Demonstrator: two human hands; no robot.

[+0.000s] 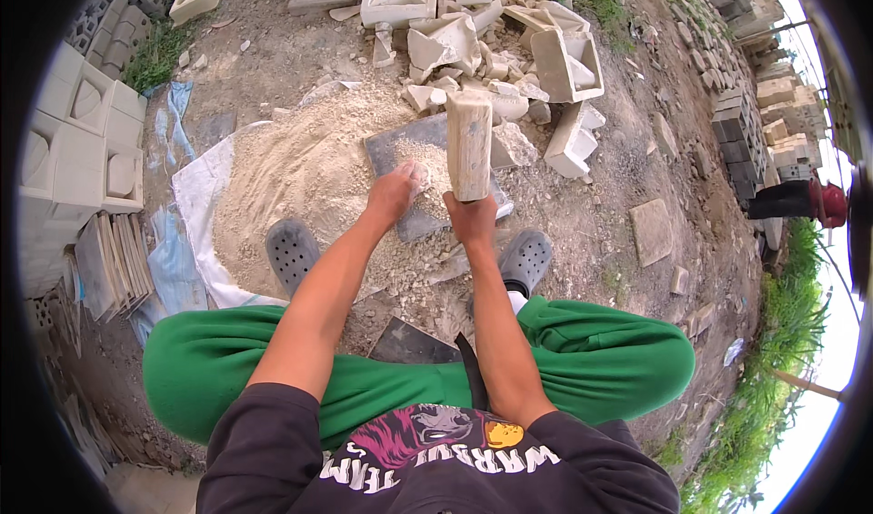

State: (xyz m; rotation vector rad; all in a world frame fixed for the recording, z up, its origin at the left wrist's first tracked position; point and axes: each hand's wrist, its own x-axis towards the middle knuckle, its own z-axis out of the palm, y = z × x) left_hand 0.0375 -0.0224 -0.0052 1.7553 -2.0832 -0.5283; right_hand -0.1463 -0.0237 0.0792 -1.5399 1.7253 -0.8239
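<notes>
My right hand (472, 216) grips the lower end of a thick pale wooden block (469, 143) that stands upright like a mallet above a dark flat slab (414, 146). My left hand (394, 192) rests on the slab, fingers cupped on a small pile of crushed pale stone (426, 164). The slab lies on the ground in front of my feet, at the edge of a mound of pale powder (300, 173).
Broken pale blocks and rubble (473, 32) pile up beyond the slab. Stacked moulded blocks (77, 141) and thin tiles (114, 264) stand at the left. My grey clogs (291, 252) flank the slab. Grey block stacks (741, 128) and a person in red (823, 203) are at the right.
</notes>
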